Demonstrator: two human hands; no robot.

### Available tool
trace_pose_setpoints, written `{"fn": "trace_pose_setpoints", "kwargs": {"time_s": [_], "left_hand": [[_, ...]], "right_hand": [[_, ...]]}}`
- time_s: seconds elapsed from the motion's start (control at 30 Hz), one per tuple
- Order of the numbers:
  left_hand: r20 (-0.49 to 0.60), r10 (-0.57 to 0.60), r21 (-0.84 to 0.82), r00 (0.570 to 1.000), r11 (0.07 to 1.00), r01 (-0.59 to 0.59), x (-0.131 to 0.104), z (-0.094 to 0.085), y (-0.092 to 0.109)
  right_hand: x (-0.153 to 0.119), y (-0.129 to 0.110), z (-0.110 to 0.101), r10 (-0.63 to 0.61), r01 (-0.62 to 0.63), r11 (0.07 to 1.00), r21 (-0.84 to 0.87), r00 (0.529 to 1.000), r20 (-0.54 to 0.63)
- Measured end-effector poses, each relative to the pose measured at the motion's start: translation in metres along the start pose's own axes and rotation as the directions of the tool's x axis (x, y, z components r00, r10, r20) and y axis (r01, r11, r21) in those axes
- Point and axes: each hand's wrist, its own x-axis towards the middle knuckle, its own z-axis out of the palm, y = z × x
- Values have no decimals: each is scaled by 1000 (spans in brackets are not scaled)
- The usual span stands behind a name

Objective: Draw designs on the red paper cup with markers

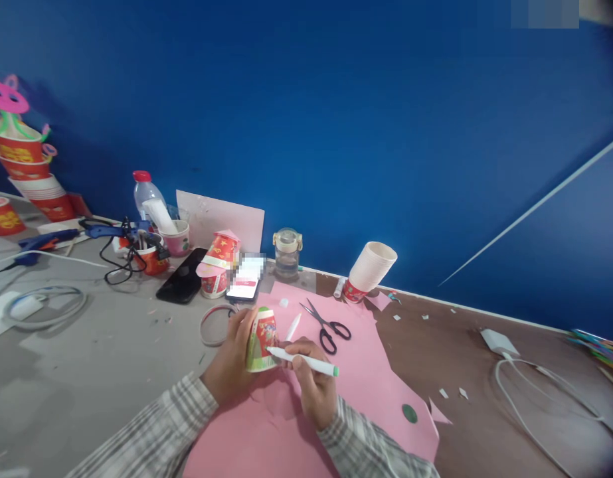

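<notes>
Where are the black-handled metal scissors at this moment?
In the head view, the black-handled metal scissors lie slightly open on the large pink paper sheet, just right of centre, beyond the right hand.

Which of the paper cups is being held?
The red-and-green cup in the left hand, with the white marker at its side; the rest, such as the leaning white stack, are in no hand.
</notes>
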Motion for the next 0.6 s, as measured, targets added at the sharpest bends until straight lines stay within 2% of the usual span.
{"fn": "trace_pose_setpoints", "kwargs": {"time_s": [0.6], "left_hand": [[2,11,21,1000,1000,-11,1,0,-1]], "right_hand": [[-2,2,-2,50,-50,999,5,999,8]]}}
